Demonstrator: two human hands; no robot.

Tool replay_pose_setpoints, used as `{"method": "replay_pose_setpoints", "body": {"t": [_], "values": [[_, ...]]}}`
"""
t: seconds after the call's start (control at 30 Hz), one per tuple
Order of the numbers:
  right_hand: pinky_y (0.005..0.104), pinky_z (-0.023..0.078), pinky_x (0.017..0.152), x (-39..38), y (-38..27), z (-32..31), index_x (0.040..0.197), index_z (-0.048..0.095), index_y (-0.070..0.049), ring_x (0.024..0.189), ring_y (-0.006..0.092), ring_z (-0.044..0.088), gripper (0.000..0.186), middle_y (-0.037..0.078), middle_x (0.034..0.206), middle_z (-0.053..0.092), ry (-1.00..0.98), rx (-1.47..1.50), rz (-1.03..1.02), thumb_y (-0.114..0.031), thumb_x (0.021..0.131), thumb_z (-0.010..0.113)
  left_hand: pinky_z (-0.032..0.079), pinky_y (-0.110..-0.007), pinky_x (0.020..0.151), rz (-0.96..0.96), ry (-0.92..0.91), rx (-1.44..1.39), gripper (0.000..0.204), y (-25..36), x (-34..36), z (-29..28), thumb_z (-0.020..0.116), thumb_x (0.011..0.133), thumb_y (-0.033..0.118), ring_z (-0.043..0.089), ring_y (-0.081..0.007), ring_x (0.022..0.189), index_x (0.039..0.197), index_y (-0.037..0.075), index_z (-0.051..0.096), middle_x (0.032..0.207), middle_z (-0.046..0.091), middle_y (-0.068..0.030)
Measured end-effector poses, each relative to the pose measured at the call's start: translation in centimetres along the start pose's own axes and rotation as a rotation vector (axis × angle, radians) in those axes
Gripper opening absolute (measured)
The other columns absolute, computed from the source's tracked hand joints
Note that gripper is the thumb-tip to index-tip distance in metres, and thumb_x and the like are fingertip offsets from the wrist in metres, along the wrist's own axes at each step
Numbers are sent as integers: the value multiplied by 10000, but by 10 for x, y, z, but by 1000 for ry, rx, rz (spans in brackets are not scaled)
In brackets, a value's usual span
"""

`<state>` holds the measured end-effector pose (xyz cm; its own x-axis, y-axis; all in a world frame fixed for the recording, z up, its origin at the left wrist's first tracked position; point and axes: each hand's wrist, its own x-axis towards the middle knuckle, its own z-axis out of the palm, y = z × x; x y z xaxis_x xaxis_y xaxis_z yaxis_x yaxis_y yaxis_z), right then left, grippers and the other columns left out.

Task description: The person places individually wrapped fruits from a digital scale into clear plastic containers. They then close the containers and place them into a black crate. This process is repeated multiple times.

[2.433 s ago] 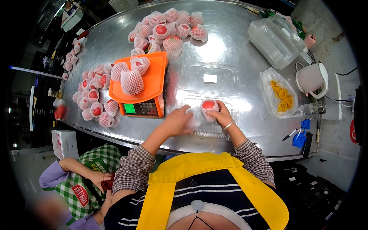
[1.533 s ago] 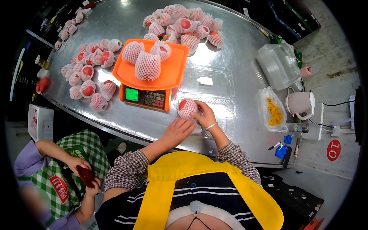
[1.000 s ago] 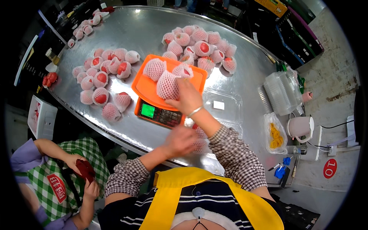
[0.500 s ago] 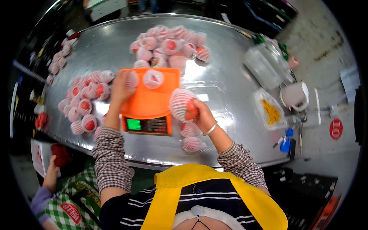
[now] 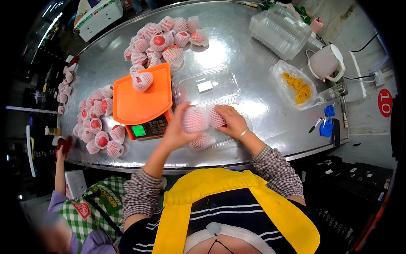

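My left hand (image 5: 176, 130) curves round a red fruit in a white foam net (image 5: 195, 120), to the right of the orange scale (image 5: 122, 101). Close beside it, my right hand (image 5: 232, 121) grips another netted fruit (image 5: 217, 118). Both are over a clear plastic clamshell box, whose raised or laid-back lid (image 5: 182, 91) bears a white label. A further netted fruit (image 5: 202, 141) sits just below my left fingers. On the scale's tray rests a single netted fruit (image 5: 142, 81). Under my hands, most of the box's base is hidden.
Netted fruits lie in a far pile (image 5: 160, 41) and a left pile (image 5: 95, 125). Stacked clear boxes (image 5: 281, 31), a bag of yellow rubber bands (image 5: 298, 86) and a pale kettle (image 5: 325, 63) stand right. A co-worker's arm (image 5: 60, 173) reaches in at left.
My left hand has left the scale tray and come right, beside my right hand, with a netted fruit. One fruit stays on the tray. My view has turned, and the co-worker's arm has stretched forward.
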<state>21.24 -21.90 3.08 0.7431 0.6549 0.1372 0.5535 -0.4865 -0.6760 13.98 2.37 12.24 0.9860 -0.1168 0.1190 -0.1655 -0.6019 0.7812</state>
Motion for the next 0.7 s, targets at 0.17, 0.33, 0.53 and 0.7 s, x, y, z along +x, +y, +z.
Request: {"method": "replay_pose_setpoints", "body": {"t": [0.17,0.33,0.53,0.7], "values": [[385,441,1018,-8,-1,1,1355,467,-81,1239,368,485,630,126,1343,530,140,64,9,-97,768,694,372,-371,1045,-89,-39,-104,911,22,-11,61,827,562,166,473,-296,1219,1344,13,386,1288,487,-167],[336,525,893,-41,-28,-34,1334,474,-3,1108,234,600,542,154,1224,598,-5,1015,385,-95,847,692,402,-406,1010,-1,163,104,905,29,-20,87,837,575,168,479,-354,1197,1343,10,385,1292,469,-204],[310,525,866,-44,-15,-28,1270,480,31,1021,187,606,702,121,1173,593,133,1085,511,-115,679,828,413,-444,1005,79,151,98,893,50,-22,103,840,618,200,472,-382,1203,1363,19,381,1317,460,-211],[316,500,923,-70,1,-49,1290,481,-35,1067,191,583,744,93,1168,578,94,768,386,-71,614,790,386,-450,1045,270,-87,366,699,3,-32,84,794,628,121,433,-343,1267,1263,55,510,1354,455,-181]]}}
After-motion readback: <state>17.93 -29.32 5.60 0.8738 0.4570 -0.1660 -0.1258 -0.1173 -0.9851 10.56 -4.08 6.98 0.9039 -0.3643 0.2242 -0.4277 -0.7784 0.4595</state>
